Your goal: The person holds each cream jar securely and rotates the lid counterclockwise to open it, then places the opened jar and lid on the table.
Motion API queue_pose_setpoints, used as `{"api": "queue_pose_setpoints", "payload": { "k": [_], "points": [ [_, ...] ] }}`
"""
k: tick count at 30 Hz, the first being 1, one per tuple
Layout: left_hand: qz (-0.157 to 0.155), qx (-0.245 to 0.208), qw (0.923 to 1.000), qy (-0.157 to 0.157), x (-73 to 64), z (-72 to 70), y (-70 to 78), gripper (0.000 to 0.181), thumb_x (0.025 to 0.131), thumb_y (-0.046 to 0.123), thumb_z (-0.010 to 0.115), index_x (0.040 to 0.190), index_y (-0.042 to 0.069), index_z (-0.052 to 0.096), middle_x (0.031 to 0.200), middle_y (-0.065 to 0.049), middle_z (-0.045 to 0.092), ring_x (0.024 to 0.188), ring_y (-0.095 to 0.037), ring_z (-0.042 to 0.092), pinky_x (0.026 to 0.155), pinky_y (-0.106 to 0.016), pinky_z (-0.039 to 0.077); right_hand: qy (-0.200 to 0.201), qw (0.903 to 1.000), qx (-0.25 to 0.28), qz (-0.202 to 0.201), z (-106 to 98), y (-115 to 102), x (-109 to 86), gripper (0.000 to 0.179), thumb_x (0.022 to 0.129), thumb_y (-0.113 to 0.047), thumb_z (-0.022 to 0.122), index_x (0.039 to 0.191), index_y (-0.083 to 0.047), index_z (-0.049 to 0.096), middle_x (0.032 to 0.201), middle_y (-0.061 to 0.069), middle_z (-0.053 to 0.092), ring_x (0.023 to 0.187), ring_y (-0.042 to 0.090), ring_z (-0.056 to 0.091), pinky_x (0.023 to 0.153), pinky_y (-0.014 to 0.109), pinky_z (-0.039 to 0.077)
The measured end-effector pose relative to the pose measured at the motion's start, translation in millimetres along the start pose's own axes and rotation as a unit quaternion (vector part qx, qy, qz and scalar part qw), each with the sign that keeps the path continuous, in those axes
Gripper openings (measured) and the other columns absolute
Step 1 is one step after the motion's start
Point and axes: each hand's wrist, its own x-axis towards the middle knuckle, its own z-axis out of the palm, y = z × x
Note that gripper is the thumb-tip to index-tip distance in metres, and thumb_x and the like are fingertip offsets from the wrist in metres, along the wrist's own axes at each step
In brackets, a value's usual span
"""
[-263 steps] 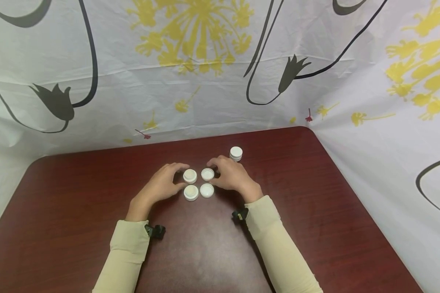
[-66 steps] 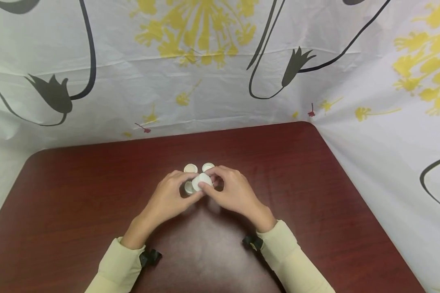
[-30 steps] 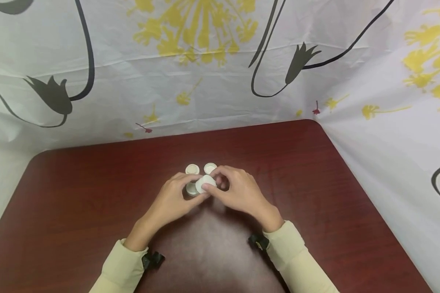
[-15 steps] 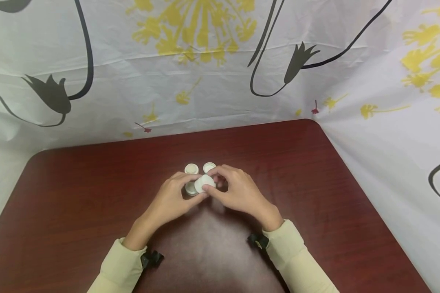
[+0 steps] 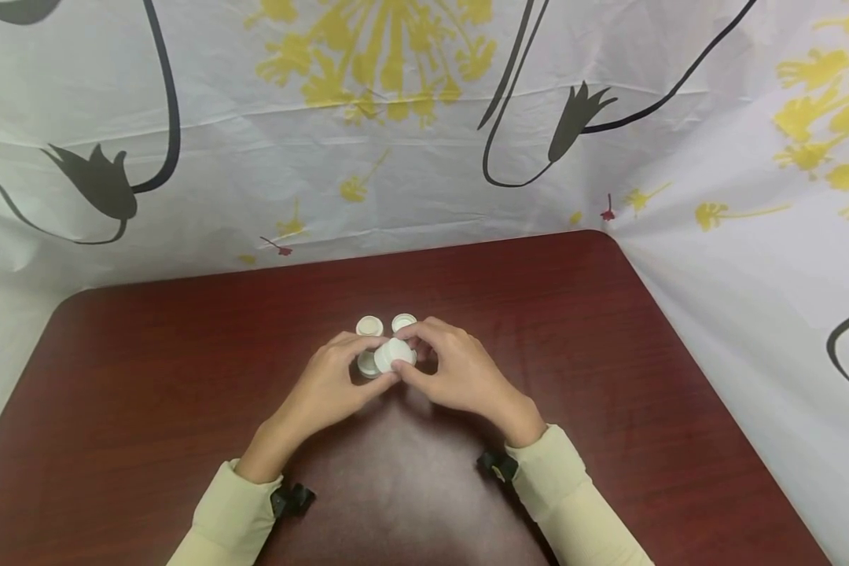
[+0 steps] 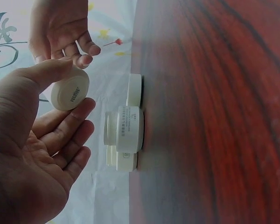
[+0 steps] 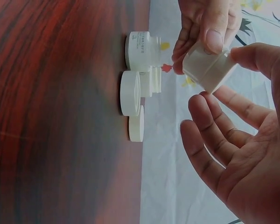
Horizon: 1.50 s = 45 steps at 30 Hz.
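Observation:
A small white cream jar with its lid on is held above the table between both hands. My left hand pinches the jar's base end between thumb and fingers; dark print shows on its bottom in the left wrist view. My right hand pinches the lid end, its other fingers spread loosely in the right wrist view. Below stand two lidless white jars, the far jar and the near jar, partly covered by the left hand. Two lids, one lid and another lid, lie right of them.
A dark red wooden table bears everything. Behind it and along the right side hangs a white cloth printed with yellow and grey flowers. Black wrist cameras sit at both cuffs.
The lidded jar, earlier standing at the back right, is now raised in both hands, which earlier were beside the jars and lids. Lately only the right thumb and jar have shifted slightly.

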Motion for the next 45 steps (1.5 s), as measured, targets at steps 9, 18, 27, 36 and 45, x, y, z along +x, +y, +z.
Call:
{"api": "queue_pose_setpoints", "payload": {
  "k": [9,18,27,36,45],
  "points": [
    [-0.008,0.001,1.0000,-0.002,-0.1,0.7,-0.5,0.048,0.087,0.037,0.087,0.127,0.012,0.076,0.116,-0.004,0.076,0.109,-0.021,0.070,0.092,-0.042,0.057,0.001,1.0000,-0.005,0.002,-3.4,0.4,0.0,0.045,0.093,-0.034,0.079,0.133,-0.016,0.070,0.102,-0.003,0.071,0.089,0.017,0.071,0.075,0.029,0.056],
    [-0.018,0.000,0.9998,-0.009,0.4,0.7,0.4,0.048,0.088,0.041,0.086,0.128,0.016,0.076,0.114,0.000,0.075,0.107,-0.018,0.069,0.091,-0.038,0.055,0.021,0.9984,-0.022,0.048,-3.4,-2.2,-0.5,0.030,0.096,-0.044,0.076,0.116,-0.021,0.075,0.090,-0.008,0.070,0.082,0.007,0.067,0.075,0.027,0.052],
    [-0.021,0.004,0.9997,-0.015,-0.4,1.3,1.9,0.050,0.088,0.042,0.086,0.129,0.014,0.075,0.120,-0.001,0.076,0.113,-0.018,0.068,0.098,-0.042,0.055,0.012,0.9987,-0.022,0.044,-1.9,-4.0,-0.3,0.027,0.094,-0.041,0.079,0.112,-0.021,0.074,0.083,-0.011,0.067,0.077,0.005,0.063,0.073,0.027,0.050],
    [-0.015,0.010,0.9997,-0.015,-1.0,1.2,0.4,0.049,0.088,0.040,0.087,0.128,0.015,0.074,0.123,-0.002,0.075,0.118,-0.020,0.066,0.101,-0.045,0.052,0.002,0.9997,-0.021,0.014,0.0,-1.0,-0.6,0.030,0.094,-0.033,0.078,0.120,-0.019,0.073,0.091,-0.006,0.071,0.081,0.006,0.064,0.073,0.024,0.051],
    [-0.001,0.018,0.9998,-0.012,-1.0,1.7,-0.1,0.051,0.087,0.036,0.088,0.130,0.013,0.073,0.122,-0.004,0.075,0.116,-0.021,0.067,0.098,-0.046,0.053,-0.012,0.9998,-0.015,0.008,-1.3,-1.8,-1.2,0.031,0.093,-0.031,0.079,0.122,-0.022,0.072,0.096,-0.007,0.070,0.082,0.007,0.066,0.070,0.023,0.052]
  ]
}}
